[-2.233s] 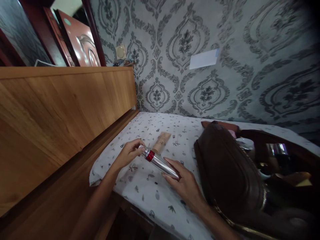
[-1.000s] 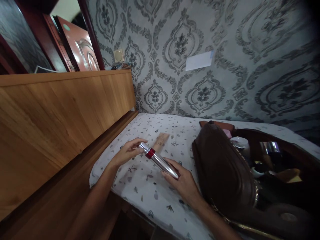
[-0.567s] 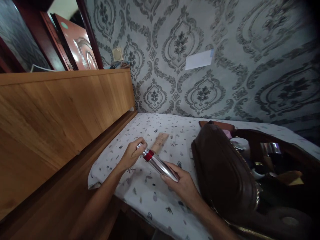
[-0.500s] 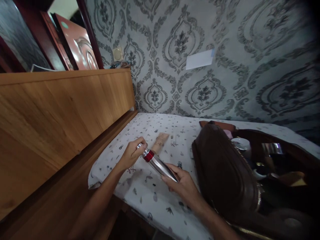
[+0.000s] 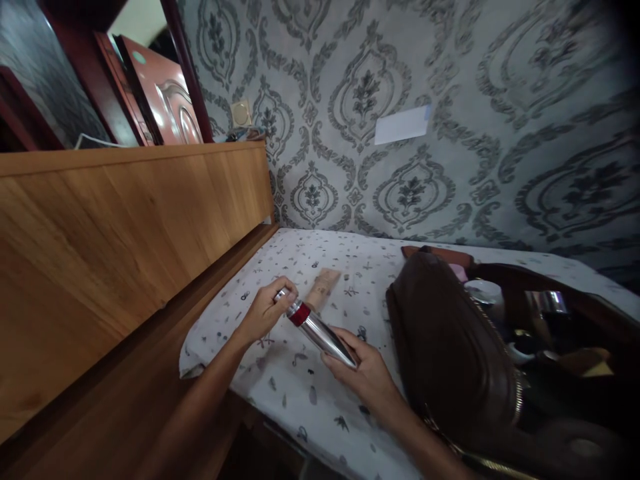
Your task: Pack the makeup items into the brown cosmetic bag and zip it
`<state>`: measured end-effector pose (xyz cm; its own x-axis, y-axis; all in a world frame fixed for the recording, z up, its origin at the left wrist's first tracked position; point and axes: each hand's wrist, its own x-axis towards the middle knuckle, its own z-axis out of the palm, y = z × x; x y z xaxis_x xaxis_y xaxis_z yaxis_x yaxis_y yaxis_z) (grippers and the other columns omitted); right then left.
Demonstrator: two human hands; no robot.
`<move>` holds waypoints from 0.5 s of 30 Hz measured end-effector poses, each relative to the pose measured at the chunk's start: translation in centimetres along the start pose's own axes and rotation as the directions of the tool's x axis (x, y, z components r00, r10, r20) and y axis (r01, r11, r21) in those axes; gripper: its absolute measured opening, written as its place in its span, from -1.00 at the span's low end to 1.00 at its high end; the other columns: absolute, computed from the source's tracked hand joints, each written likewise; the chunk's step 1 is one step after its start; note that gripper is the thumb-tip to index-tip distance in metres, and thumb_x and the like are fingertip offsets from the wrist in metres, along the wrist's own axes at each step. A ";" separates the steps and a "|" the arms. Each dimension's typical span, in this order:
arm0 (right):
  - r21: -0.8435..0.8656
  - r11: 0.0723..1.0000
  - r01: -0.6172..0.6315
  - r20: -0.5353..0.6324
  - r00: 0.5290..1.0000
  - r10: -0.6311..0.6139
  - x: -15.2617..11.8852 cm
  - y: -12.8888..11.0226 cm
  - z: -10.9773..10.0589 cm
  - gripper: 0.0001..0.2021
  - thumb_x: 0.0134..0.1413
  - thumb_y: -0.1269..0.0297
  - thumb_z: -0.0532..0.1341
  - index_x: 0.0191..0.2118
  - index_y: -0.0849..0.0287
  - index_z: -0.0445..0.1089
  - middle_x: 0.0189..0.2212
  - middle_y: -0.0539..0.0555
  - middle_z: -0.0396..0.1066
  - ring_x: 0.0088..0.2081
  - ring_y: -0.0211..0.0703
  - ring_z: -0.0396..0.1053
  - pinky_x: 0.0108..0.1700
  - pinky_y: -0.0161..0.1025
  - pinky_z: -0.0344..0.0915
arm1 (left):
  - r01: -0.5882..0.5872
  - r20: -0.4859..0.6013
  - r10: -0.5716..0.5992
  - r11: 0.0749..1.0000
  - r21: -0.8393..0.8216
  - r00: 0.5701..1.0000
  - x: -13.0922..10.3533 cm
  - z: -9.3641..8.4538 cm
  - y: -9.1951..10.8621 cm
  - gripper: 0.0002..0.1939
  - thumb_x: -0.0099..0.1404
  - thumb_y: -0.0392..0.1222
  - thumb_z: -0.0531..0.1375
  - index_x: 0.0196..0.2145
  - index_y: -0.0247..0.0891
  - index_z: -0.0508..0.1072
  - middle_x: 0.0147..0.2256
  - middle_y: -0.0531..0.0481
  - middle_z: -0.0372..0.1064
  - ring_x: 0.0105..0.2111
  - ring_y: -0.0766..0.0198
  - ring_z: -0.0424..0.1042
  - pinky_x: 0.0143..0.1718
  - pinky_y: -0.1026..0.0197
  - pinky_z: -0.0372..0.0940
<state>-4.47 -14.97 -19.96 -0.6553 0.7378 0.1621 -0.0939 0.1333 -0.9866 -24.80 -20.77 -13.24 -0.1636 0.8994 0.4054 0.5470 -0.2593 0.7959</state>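
A shiny silver bottle with a red band (image 5: pixel 321 337) is held aslant above the patterned sheet. My left hand (image 5: pixel 267 311) is closed on its upper silver end, thumb and fingers pinching the cap. Around the lower end, my right hand (image 5: pixel 366 370) is wrapped with the thumb along the near side. Just behind the bottle, a beige tube (image 5: pixel 324 285) lies flat on the sheet, partly covered by the bottle.
To the right stands a dark brown zipped bag (image 5: pixel 445 340), its lid open, with a white-lidded jar (image 5: pixel 484 292) and other small items inside. A wooden headboard (image 5: pixel 150 220) borders the left. Behind the white printed sheet (image 5: pixel 320 427) rises a papered wall (image 5: pixel 350 193).
The whole view has shifted slightly, moving the scene a little down and right. Both hands keep the same hold on the bottle, with no clear change in grip.
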 end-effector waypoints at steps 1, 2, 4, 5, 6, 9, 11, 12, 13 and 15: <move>0.000 1.000 0.020 -0.018 1.000 -0.020 0.0 0.1 0.0 -0.57 -0.14 0.14 0.36 -0.08 0.17 0.50 -0.37 0.03 0.50 -0.39 -0.15 0.40 -0.34 -0.28 0.36 | 0.015 0.010 -0.015 1.000 0.004 1.000 0.0 0.0 0.1 -0.60 0.35 0.18 0.04 -0.30 -0.24 0.36 -0.47 0.08 0.21 -0.48 0.33 0.17 -0.45 0.28 0.09; 0.012 0.999 0.034 -0.023 0.999 -0.033 0.0 0.2 0.0 -0.58 -0.14 0.14 0.36 -0.09 0.16 0.51 -0.35 0.04 0.51 -0.37 -0.15 0.40 -0.32 -0.27 0.36 | 0.028 0.017 -0.028 1.000 0.015 0.999 -0.1 0.0 0.1 -0.62 0.36 0.15 0.05 -0.29 -0.24 0.37 -0.46 0.08 0.21 -0.49 0.34 0.17 -0.46 0.29 0.09; 0.068 0.997 0.025 0.008 1.000 -0.026 -0.2 0.2 0.0 -0.58 -0.12 0.09 0.37 -0.10 0.15 0.50 -0.36 0.02 0.49 -0.39 -0.18 0.38 -0.36 -0.30 0.33 | 0.049 0.018 -0.049 0.998 0.044 0.999 -0.3 0.0 0.4 -0.65 0.36 0.11 0.07 -0.28 -0.24 0.38 -0.46 0.08 0.22 -0.51 0.35 0.18 -0.48 0.29 0.10; 0.108 0.994 0.006 0.044 0.999 -0.010 -0.4 0.2 0.0 -0.56 -0.10 0.03 0.36 -0.09 0.15 0.50 -0.40 0.00 0.47 -0.44 -0.21 0.35 -0.42 -0.32 0.29 | 0.053 0.009 -0.054 0.997 0.054 0.999 -0.4 0.0 0.5 -0.66 0.35 0.10 0.08 -0.29 -0.24 0.39 -0.47 0.09 0.23 -0.52 0.36 0.18 -0.49 0.30 0.10; 0.152 0.988 -0.034 0.077 0.997 0.023 -0.5 0.2 0.0 -0.53 -0.09 -0.03 0.36 -0.10 0.15 0.50 -0.45 -0.03 0.43 -0.49 -0.26 0.30 -0.48 -0.34 0.24 | 0.058 0.002 -0.058 0.996 0.060 0.998 -0.5 0.0 0.6 -0.67 0.35 0.10 0.08 -0.29 -0.24 0.39 -0.47 0.08 0.24 -0.52 0.36 0.19 -0.49 0.30 0.11; 0.278 0.952 -0.131 0.125 0.987 0.099 -0.6 0.2 0.1 -0.40 -0.21 -0.19 0.40 -0.15 0.19 0.46 -0.58 -0.11 0.33 -0.63 -0.37 0.19 -0.62 -0.41 0.06 | 0.079 -0.005 -0.079 0.993 0.083 0.997 -0.4 0.1 0.6 -0.64 0.32 0.14 0.10 -0.25 -0.23 0.41 -0.48 0.10 0.23 -0.57 0.37 0.16 -0.54 0.31 0.11; 0.396 0.901 -0.174 0.118 0.983 0.138 -0.2 0.5 0.2 -0.36 -0.20 -0.28 0.36 -0.18 0.22 0.44 -0.57 -0.08 0.38 -0.65 -0.38 0.23 -0.65 -0.43 -0.02 | 0.095 -0.003 -0.095 0.993 0.064 0.995 0.0 0.0 0.7 -0.61 0.30 0.18 0.11 -0.24 -0.21 0.42 -0.49 0.09 0.23 -0.56 0.35 0.18 -0.56 0.32 0.15; 0.473 0.861 -0.188 0.112 0.982 0.153 0.1 0.6 0.2 -0.33 -0.18 -0.36 0.30 -0.23 0.23 0.42 -0.59 -0.05 0.39 -0.67 -0.36 0.24 -0.67 -0.43 -0.05 | 0.101 -0.015 -0.101 0.994 0.050 0.995 0.3 0.0 0.8 -0.61 0.29 0.19 0.11 -0.22 -0.21 0.41 -0.47 0.08 0.25 -0.54 0.33 0.21 -0.54 0.31 0.20; 0.558 0.804 -0.208 0.102 0.978 0.182 0.4 0.6 0.1 -0.30 -0.17 -0.42 0.24 -0.23 0.22 0.41 -0.59 -0.03 0.41 -0.68 -0.35 0.25 -0.68 -0.43 -0.07 | 0.099 -0.036 -0.097 0.994 0.040 0.995 0.7 0.0 1.2 -0.61 0.28 0.19 0.12 -0.22 -0.21 0.41 -0.46 0.08 0.25 -0.53 0.32 0.24 -0.53 0.31 0.23; 0.710 0.661 -0.244 0.086 0.961 0.262 0.8 0.5 0.0 -0.28 -0.07 -0.47 0.11 -0.24 0.21 0.39 -0.61 -0.01 0.43 -0.69 -0.34 0.25 -0.67 -0.43 -0.09 | 0.083 -0.080 -0.080 0.996 0.030 0.994 1.5 0.1 2.3 -0.60 0.26 0.21 0.14 -0.22 -0.20 0.39 -0.44 0.07 0.26 -0.52 0.31 0.25 -0.54 0.32 0.26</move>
<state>-5.02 -14.28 -20.33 -0.7192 0.6870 -0.1040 -0.4343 -0.5614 -0.7044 -23.69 -19.93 -10.86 -0.2723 0.8861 0.3750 0.5558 -0.1733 0.8131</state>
